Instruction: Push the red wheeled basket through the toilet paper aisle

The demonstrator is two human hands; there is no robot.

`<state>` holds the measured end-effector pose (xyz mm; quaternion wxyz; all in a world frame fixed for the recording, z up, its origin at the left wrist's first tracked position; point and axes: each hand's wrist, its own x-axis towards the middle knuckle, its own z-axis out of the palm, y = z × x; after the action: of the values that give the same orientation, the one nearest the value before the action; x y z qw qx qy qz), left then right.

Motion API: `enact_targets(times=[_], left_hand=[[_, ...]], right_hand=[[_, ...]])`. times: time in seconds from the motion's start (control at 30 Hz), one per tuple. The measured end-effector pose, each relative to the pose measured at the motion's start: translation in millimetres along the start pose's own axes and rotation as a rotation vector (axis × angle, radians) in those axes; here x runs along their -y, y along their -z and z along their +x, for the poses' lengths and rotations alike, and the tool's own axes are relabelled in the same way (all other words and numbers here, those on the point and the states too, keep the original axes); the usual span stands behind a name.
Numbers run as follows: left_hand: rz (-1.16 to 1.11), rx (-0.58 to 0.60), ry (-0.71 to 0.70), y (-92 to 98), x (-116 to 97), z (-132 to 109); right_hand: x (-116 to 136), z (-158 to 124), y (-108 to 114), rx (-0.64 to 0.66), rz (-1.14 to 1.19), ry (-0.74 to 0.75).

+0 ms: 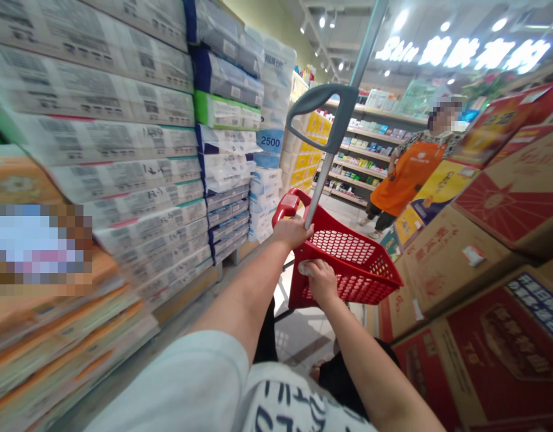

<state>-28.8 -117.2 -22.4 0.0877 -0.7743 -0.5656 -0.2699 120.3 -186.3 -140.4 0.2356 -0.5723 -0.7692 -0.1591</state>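
A red plastic shopping basket [348,264] stands tilted in the aisle in front of me. A grey pull handle [334,114] rises from it toward the ceiling. My left hand [292,231] is closed round the lower part of the handle's pole, at the basket's rim. My right hand [321,281] is lower, fingers curled against the basket's near side wall, with something white under them that I cannot make out.
Stacked packs of tissue paper [137,150] form a tall wall on the left. Red and brown cardboard boxes [496,240] are piled on the right. A person in an orange apron [406,174] stands farther down the aisle, before shelves [361,156].
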Motion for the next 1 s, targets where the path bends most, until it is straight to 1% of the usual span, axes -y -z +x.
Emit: enact_targets(times=[0.07, 0.1, 0.23, 0.27, 0.37, 0.43, 0.5, 0.6, 0.63, 0.77, 0.8, 0.93, 1.0], left_hand=[[0.004, -0.005, 0.006, 0.0, 0, 0], [0.006, -0.007, 0.009, 0.1, -1, 0], [0.003, -0.002, 0.002, 0.8, -1, -1], [0.0, 0.0, -0.004, 1.0, -1, -1], [0.004, -0.002, -0.016, 1.3, 0, -1], [0.015, -0.008, -0.012, 1.6, 0, -1], [0.023, -0.01, -0.007, 2.1, 0, -1], [0.019, -0.007, -0.014, 3.7, 0, -1], [0.014, -0.007, -0.017, 4.3, 0, -1], [-0.001, -0.005, -0.02, 5.3, 1, -1], [0.001, -0.005, -0.016, 5.1, 1, -1], [0.016, -0.013, -0.008, 3.5, 1, -1], [0.016, -0.012, -0.01, 3.3, 2, -1]], right_hand=[[2, 5, 6, -0.093, -0.009, 0.02], [3, 7, 8, -0.106, -0.022, 0.023], [6, 6, 12, -0.02, -0.065, 0.016], [7, 6, 13, -0.025, -0.062, 0.008], [7, 10, 19, -0.119, -0.044, -0.008], [4, 12, 22, -0.154, -0.047, -0.003], [-1, 12, 23, -0.153, -0.063, -0.024], [-7, 10, 22, -0.143, -0.084, -0.115], [-7, 10, 22, -0.14, -0.08, -0.123], [-3, 14, 23, -0.135, -0.045, -0.051], [-2, 14, 23, -0.137, -0.045, -0.054], [0, 14, 23, -0.126, -0.073, -0.151], [1, 14, 24, -0.092, -0.08, -0.135]])
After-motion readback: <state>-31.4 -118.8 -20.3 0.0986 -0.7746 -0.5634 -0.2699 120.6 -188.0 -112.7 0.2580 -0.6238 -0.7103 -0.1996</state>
